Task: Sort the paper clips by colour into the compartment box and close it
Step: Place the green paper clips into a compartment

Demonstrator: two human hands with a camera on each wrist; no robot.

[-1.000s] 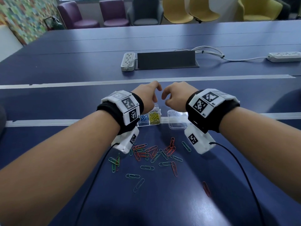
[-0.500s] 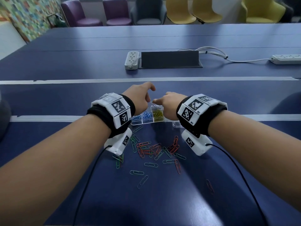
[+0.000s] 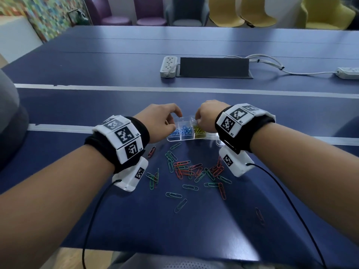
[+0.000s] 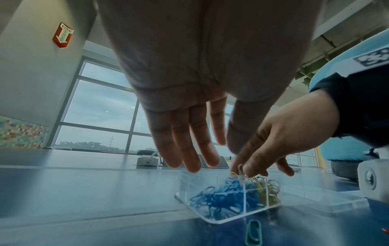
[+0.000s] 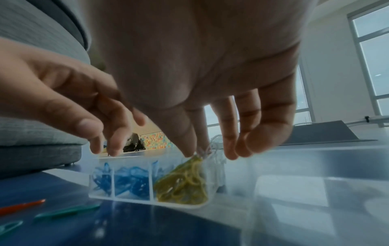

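Observation:
A clear compartment box (image 3: 174,139) sits on the blue table between my hands. Blue paper clips (image 3: 183,131) fill its left compartments and yellow clips (image 3: 199,131) a right one. White clips (image 5: 216,159) lie in the compartment behind the yellow. The clear lid (image 5: 305,183) lies open on the right. My left hand (image 3: 174,118) hovers over the box's back left with relaxed, straight fingers (image 4: 189,149), holding nothing. My right hand (image 3: 199,121) reaches down at the yellow and white compartments and pinches a white clip (image 4: 240,168) between thumb and forefinger. Loose red and green clips (image 3: 190,171) lie in front of the box.
Two white power strips (image 3: 168,66) (image 3: 347,73) and a black cable cover (image 3: 213,67) lie farther back on the table. White tape lines (image 3: 116,88) cross it. A grey cushion (image 3: 9,123) is at the left. A single red clip (image 3: 259,215) lies near the front right.
Both hands came down from above the box, where their fingertips met, to its top. The right hand's fingers now reach into the compartments.

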